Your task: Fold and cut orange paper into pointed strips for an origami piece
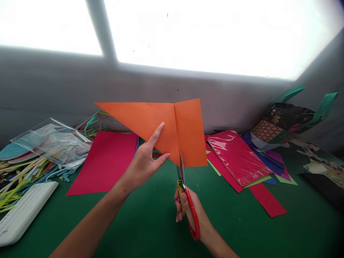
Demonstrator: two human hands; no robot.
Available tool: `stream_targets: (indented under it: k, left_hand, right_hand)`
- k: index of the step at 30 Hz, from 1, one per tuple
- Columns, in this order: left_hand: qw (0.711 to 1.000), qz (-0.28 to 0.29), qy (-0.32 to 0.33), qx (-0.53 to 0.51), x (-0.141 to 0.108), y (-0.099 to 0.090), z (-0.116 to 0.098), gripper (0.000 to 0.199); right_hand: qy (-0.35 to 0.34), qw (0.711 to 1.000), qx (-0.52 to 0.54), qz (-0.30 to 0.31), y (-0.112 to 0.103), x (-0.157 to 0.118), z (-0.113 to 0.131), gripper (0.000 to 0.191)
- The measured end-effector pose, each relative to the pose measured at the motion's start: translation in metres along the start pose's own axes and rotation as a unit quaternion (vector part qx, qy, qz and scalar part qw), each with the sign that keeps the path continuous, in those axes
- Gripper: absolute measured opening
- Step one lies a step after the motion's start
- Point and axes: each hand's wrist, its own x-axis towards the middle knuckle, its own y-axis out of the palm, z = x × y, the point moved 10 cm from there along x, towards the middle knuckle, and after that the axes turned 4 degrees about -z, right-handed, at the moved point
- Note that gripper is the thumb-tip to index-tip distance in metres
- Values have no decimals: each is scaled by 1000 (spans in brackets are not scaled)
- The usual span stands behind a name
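An orange sheet of paper (154, 116) with a fold crease is held up in the middle, pointed at its left end and squared at its right. My left hand (145, 157) grips it by the lower edge, index finger and thumb across its front, the other fingers hidden behind. Below it, my right hand (195, 208) is closed on red-handled scissors (194, 218). The scissor blades point up at the paper's bottom edge, by the crease. Something yellow (180, 197) shows at my right fingers; I cannot tell whether it belongs to the scissors.
On the green table (145, 225) lies a red sheet (107, 161) at left, near a clear plastic bag (61, 143), colourful strips (27, 182) and a white power strip (27, 211). At right are wrapped red paper (236, 154), a red strip (268, 200) and a patterned bag (271, 129).
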Motion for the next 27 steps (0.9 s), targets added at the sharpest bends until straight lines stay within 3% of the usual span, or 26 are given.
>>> stream_targets:
  k: [27]
  left_hand:
    - [1000,9,7,21,0,1,-1,87]
  right_hand:
    - [-1,1000,4,-3,-3,-2,0,56]
